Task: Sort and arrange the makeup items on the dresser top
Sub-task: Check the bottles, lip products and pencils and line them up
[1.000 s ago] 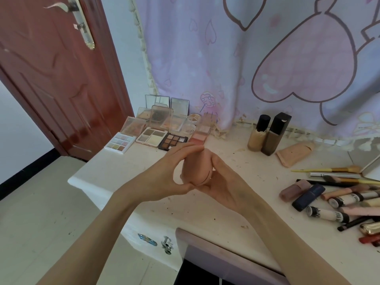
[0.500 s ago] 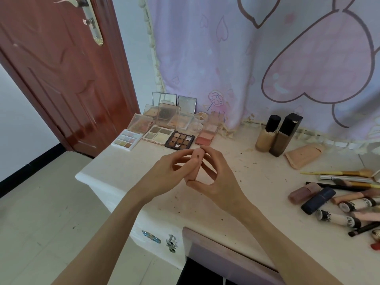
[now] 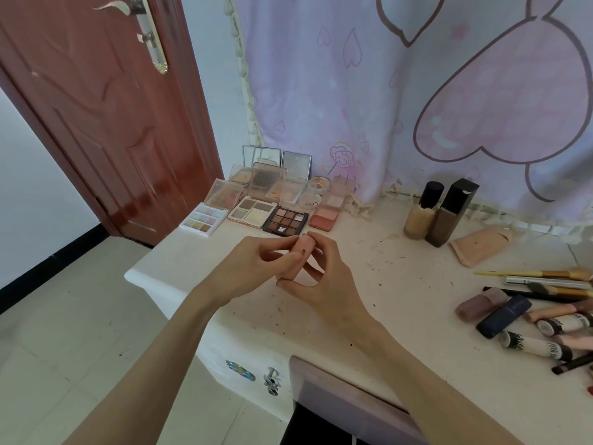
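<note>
The white worktop (image 3: pixel 417 284) runs out of view on the right, cutting off the brushes (image 3: pixel 545 273) and tubes (image 3: pixel 542 346) lying there. Open palettes (image 3: pixel 256 211) crowd its far left corner, partly overlapping. Above its middle, the left hand (image 3: pixel 250 268) and right hand (image 3: pixel 324 281) meet, fingers pinching a small pink sponge (image 3: pixel 305 244), mostly hidden between them.

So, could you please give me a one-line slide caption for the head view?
Both hands, left and right, pinch a pink makeup sponge above the dresser top, palettes behind.
</note>
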Action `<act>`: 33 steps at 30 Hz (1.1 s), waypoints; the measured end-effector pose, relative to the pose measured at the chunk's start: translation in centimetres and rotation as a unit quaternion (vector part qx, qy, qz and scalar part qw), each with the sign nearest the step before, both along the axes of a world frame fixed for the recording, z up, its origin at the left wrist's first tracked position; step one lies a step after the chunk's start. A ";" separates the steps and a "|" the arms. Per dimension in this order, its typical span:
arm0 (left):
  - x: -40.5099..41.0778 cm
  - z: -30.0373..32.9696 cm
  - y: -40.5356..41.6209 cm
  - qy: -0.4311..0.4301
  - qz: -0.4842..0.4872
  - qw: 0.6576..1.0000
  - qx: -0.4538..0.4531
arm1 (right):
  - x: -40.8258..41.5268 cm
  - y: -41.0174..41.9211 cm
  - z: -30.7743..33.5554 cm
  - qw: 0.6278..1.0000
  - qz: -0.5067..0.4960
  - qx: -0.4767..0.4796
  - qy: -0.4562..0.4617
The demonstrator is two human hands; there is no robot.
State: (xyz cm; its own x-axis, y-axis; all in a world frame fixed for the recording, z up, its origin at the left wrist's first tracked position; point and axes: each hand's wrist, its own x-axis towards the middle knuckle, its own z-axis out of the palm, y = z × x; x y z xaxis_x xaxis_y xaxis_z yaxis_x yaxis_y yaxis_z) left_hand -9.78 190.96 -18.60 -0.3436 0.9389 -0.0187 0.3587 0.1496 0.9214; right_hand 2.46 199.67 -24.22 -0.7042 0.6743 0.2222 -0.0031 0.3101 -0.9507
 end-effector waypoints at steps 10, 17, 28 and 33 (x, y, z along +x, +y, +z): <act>-5.8 1.3 -1.0 0.052 -0.030 0.995 -0.081 | -6.0 -2.1 -0.4 0.999 0.002 -0.040 0.021; -6.6 0.5 -1.3 0.068 -0.054 0.991 -0.104 | -5.7 -1.8 -0.6 0.999 0.033 -0.005 -0.026; -5.7 -0.9 -1.1 0.116 -0.090 0.987 -0.063 | -3.4 0.4 -1.6 0.984 0.057 0.142 -0.096; -6.0 -3.0 -2.2 0.218 0.009 0.974 -0.060 | -3.9 1.1 -1.6 0.973 0.082 0.171 -0.131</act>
